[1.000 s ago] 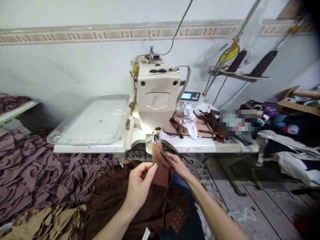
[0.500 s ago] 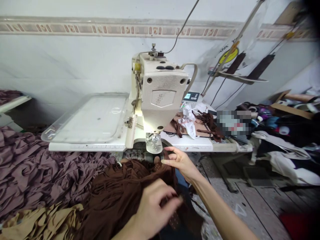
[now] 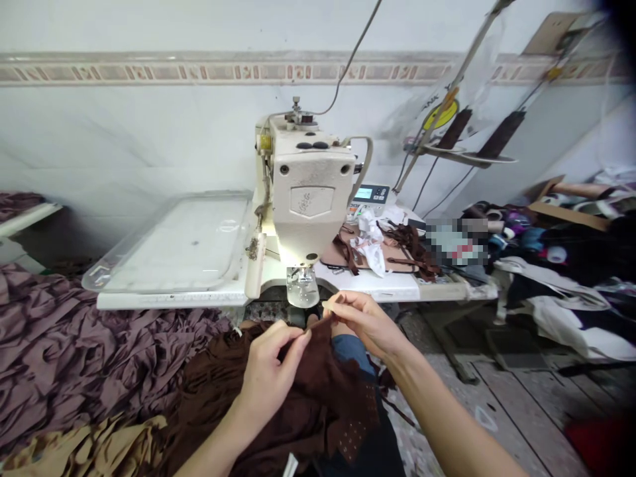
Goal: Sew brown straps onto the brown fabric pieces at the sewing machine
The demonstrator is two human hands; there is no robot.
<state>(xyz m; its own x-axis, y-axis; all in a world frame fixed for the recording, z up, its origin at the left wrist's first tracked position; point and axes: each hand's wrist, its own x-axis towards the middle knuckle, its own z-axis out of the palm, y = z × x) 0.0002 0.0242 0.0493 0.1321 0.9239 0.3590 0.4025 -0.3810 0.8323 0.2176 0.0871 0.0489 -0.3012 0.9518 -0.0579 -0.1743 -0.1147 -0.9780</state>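
My left hand (image 3: 275, 361) pinches the upper edge of a dark brown cloth (image 3: 328, 391) between thumb and fingers. A short way to the right, my right hand (image 3: 362, 321) grips the same edge, just below the front of the table. The cloth hangs between and below both hands over my lap, with small pale dots near its lower right part. Just ahead of the hands is the sewing machine (image 3: 313, 199), its clear needle guard (image 3: 302, 287) above the table's front notch. No cloth shows under the needle.
A clear plastic tray (image 3: 169, 242) lies on the white table (image 3: 173, 300) at left. Mauve cloth (image 3: 109, 371) and tan cloth (image 3: 94, 447) are piled at lower left. Brown scraps (image 3: 410, 245) lie right of the machine, near a thread stand (image 3: 462, 156).
My left hand has moved up and forward from low over my lap and now pinches the cloth edge beside my right hand. The cloth is lifted and spread between them.
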